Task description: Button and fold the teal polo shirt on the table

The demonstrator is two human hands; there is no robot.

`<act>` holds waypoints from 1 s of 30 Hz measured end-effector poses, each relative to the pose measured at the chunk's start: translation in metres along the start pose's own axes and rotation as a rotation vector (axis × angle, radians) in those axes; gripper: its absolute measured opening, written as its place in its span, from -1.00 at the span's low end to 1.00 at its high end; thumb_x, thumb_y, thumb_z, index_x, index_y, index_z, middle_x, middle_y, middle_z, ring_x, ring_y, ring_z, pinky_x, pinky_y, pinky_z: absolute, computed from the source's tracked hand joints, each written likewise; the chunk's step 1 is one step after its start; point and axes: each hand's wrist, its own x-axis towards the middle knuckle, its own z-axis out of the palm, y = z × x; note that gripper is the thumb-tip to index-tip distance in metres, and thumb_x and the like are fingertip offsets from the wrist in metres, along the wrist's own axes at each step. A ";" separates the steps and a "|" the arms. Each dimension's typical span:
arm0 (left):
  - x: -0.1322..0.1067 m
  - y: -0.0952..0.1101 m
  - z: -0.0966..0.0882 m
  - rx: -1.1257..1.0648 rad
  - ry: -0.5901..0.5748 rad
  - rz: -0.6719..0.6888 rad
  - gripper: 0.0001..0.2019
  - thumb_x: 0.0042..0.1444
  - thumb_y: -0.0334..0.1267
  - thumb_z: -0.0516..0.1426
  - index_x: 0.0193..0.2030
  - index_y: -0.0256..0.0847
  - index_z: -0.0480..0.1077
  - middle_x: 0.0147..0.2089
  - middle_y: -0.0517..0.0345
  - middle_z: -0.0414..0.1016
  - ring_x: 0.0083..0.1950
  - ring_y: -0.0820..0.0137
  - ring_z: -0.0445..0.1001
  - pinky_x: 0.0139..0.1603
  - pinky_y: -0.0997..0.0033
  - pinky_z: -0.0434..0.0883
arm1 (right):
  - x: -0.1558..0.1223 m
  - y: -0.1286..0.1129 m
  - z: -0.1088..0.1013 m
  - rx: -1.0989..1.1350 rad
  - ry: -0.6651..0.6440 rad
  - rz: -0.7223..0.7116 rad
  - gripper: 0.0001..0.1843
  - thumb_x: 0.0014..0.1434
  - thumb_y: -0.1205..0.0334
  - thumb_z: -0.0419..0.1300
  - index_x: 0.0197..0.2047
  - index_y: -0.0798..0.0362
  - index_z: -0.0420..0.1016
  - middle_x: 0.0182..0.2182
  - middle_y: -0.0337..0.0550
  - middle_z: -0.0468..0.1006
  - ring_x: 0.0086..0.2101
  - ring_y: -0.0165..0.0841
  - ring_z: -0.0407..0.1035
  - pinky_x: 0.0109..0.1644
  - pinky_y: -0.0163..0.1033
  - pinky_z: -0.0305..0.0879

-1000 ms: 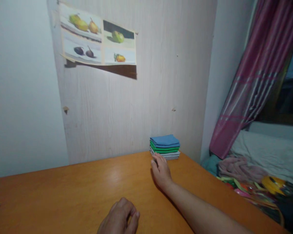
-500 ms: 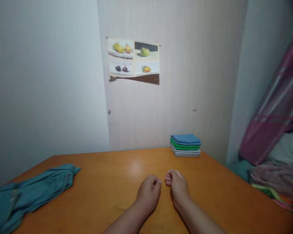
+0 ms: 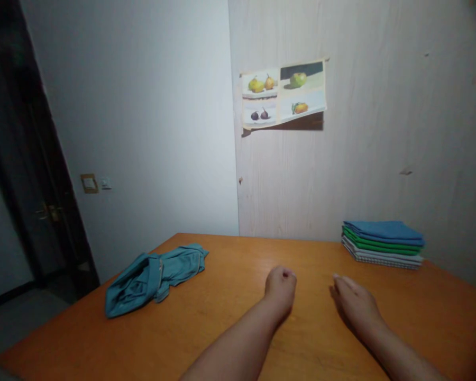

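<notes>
My left hand [image 3: 280,290] rests on the orange wooden table [image 3: 230,328] as a loose fist with nothing in it. My right hand [image 3: 353,302] lies beside it, palm down, fingers stretched forward and holding nothing. A crumpled teal garment [image 3: 154,275] lies on the table's left part, well apart from my left hand. A neat stack of folded cloths [image 3: 383,243], blue on top, then green and checked, sits at the back right against the wall, beyond my right hand.
A pale wood-grain panel [image 3: 360,159] with a fruit poster [image 3: 283,94] backs the table. A dark door [image 3: 27,174] stands at the left, with a wall switch [image 3: 89,183] beside it. The table's left edge drops to the floor.
The view has swung left, bringing the teal garment and door into sight. My right hand drew back from the folded stack; both hands now rest near the table's middle.
</notes>
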 end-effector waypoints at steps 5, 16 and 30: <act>0.019 -0.014 -0.122 0.147 0.281 -0.029 -0.90 0.16 -0.30 0.10 -0.25 -0.24 0.41 -0.16 -0.02 0.48 -0.05 0.27 0.43 -0.01 0.34 0.31 | 0.004 0.009 0.000 -0.024 -0.087 -0.016 -0.54 0.17 -0.17 0.02 -0.58 -0.02 0.25 -0.60 -0.20 0.34 -0.48 -0.27 0.29 -0.41 -0.24 0.15; -0.016 -0.058 -0.287 0.444 1.017 -0.398 -0.26 0.12 0.04 0.09 0.37 -0.31 0.07 0.40 -0.49 0.09 0.39 -0.29 0.10 0.23 -0.25 0.16 | 0.000 -0.013 0.003 -0.114 -0.034 -0.057 -0.56 0.10 -0.16 0.02 -0.61 -0.03 0.28 -0.67 -0.25 0.30 -0.51 -0.28 0.26 -0.42 -0.26 0.13; -0.010 -0.055 -0.231 0.142 0.195 -0.187 -0.62 -0.15 -0.27 0.21 -0.11 -0.22 0.51 -0.25 0.04 0.61 -0.16 0.13 0.55 -0.21 0.32 0.39 | 0.005 -0.005 0.004 -0.370 -0.095 -0.040 -0.55 0.19 -0.14 -0.03 -0.58 -0.03 0.25 -0.62 -0.21 0.42 -0.49 -0.27 0.32 -0.43 -0.27 0.03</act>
